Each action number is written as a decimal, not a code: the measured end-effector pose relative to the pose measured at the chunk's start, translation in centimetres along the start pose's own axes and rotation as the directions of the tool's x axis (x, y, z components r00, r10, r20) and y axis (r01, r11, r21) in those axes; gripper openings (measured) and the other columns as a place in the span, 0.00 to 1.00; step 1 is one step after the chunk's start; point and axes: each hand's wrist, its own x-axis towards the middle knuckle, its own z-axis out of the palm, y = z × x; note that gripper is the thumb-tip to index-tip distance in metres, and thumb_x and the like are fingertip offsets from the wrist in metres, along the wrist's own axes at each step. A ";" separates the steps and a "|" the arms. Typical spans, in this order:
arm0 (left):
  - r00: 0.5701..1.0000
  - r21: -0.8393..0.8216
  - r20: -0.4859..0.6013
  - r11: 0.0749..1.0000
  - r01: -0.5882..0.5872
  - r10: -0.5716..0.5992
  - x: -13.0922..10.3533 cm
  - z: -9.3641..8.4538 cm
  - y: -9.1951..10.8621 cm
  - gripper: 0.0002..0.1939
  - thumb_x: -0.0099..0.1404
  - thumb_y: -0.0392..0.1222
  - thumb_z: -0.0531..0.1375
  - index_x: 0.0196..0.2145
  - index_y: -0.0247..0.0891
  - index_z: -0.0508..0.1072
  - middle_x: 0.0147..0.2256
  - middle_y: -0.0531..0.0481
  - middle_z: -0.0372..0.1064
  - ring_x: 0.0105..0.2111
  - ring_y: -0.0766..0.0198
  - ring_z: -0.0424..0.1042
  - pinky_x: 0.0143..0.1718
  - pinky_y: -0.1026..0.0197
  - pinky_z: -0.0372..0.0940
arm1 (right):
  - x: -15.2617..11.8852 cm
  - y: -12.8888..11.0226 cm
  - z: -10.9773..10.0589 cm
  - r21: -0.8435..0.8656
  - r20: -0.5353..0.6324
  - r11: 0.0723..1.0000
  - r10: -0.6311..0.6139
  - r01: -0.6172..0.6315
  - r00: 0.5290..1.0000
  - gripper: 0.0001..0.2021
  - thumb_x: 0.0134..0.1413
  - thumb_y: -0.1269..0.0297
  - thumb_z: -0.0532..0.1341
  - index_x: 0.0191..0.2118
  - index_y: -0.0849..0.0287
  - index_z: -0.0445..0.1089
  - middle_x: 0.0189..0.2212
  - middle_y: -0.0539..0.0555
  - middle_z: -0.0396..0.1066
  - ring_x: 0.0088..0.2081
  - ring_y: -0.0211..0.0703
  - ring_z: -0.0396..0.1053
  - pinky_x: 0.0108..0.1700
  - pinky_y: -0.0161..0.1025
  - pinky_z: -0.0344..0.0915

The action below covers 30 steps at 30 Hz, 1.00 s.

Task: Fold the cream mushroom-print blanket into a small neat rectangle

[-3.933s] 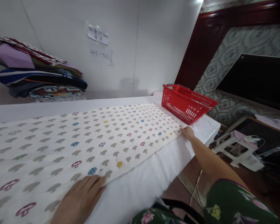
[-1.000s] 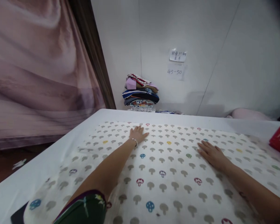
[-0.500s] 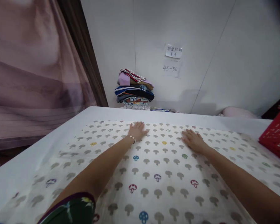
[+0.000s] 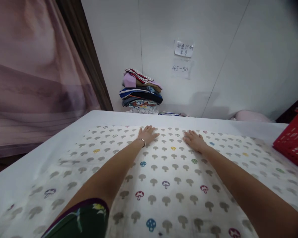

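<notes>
Both hands flat, palms down, on 1 mushroom-print cloth.
Left hand [image 4: 147, 134] and right hand [image 4: 194, 140], fingers spread and grasping nothing, press near the far edge of the mushroom-print cloth [image 4: 164, 178], spread over 1 white table [image 4: 39, 148]. 1 stack of folded fabrics [image 4: 140, 92] by the wall; 1 red basket [image 4: 291, 140] at right; 2 paper notes [image 4: 182, 58] taped up.

Looks like a small fabric or laundry-folding workroom set up in somebody's home. There's a long white padded desk [image 4: 72, 123] against a plain white panelled wall, a stack of folded multicoloured cloths [image 4: 140, 92] at the back, a handwritten paper note reading 45-50 [image 4: 180, 68] taped up, a red plastic shopping basket [image 4: 291, 140] and a mauve curtain [image 4: 32, 72].
</notes>
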 end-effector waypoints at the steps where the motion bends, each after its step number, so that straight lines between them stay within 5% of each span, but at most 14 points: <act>1: 0.999 0.011 -0.014 0.999 -0.041 0.041 -0.8 0.1 0.1 0.35 0.62 0.65 0.37 0.61 0.46 0.50 0.64 0.49 0.36 0.64 0.56 0.36 0.60 0.40 0.34 | -0.8 -0.1 0.2 -0.006 -0.014 1.000 -0.027 0.027 1.000 0.30 0.59 0.44 0.37 0.62 0.51 0.50 0.64 0.56 0.42 0.64 0.55 0.38 0.59 0.61 0.41; 5: 0.987 0.049 -0.001 0.986 -0.158 0.159 -3.6 0.6 -0.3 0.35 0.62 0.66 0.39 0.61 0.48 0.51 0.64 0.51 0.38 0.64 0.57 0.36 0.61 0.42 0.32 | -3.4 -0.6 0.9 -0.015 -0.022 0.991 -0.133 0.133 0.991 0.32 0.58 0.41 0.37 0.62 0.50 0.51 0.65 0.54 0.41 0.64 0.54 0.37 0.60 0.59 0.40; 12: 0.998 0.031 0.058 0.999 -0.040 0.038 -4.6 -0.4 0.6 0.34 0.63 0.64 0.38 0.62 0.45 0.50 0.64 0.49 0.37 0.64 0.53 0.36 0.60 0.38 0.31 | -4.0 -1.5 -1.1 -0.022 0.085 1.000 0.011 -0.009 0.996 0.31 0.59 0.44 0.36 0.63 0.53 0.47 0.65 0.56 0.38 0.65 0.53 0.35 0.60 0.60 0.39; 15: 0.984 0.041 0.047 0.984 -0.176 0.174 -8.7 -0.3 1.9 0.35 0.63 0.64 0.38 0.62 0.45 0.50 0.64 0.49 0.37 0.64 0.54 0.36 0.60 0.41 0.31 | -8.1 -1.1 -1.3 -0.020 0.058 0.997 -0.077 0.079 0.995 0.31 0.60 0.45 0.35 0.64 0.52 0.47 0.65 0.55 0.37 0.65 0.51 0.32 0.61 0.56 0.38; 20: 0.896 0.052 0.060 0.895 -0.443 0.440 -17.1 1.1 2.4 0.34 0.64 0.64 0.38 0.62 0.47 0.47 0.64 0.52 0.34 0.64 0.55 0.36 0.62 0.46 0.28 | -16.8 0.4 0.5 -0.055 -0.015 0.977 -0.209 0.208 0.978 0.30 0.59 0.42 0.37 0.63 0.47 0.47 0.65 0.52 0.37 0.65 0.51 0.35 0.62 0.56 0.37; 25: 0.933 0.054 0.118 0.936 -0.349 0.341 -18.0 1.2 2.4 0.34 0.64 0.64 0.39 0.63 0.47 0.47 0.64 0.51 0.36 0.64 0.54 0.36 0.61 0.44 0.31 | -18.8 1.6 0.8 -0.035 -0.015 0.998 -0.061 0.061 0.998 0.30 0.59 0.43 0.38 0.62 0.50 0.51 0.64 0.56 0.42 0.64 0.54 0.39 0.60 0.58 0.41; 30: 0.955 0.033 -0.005 0.954 -0.298 0.298 -20.9 0.4 4.0 0.31 0.65 0.60 0.43 0.60 0.42 0.56 0.63 0.45 0.44 0.62 0.51 0.42 0.60 0.42 0.41 | -21.0 3.4 -1.0 0.047 -0.067 0.998 0.050 -0.047 0.997 0.30 0.60 0.46 0.40 0.61 0.56 0.53 0.64 0.58 0.43 0.64 0.54 0.37 0.60 0.58 0.42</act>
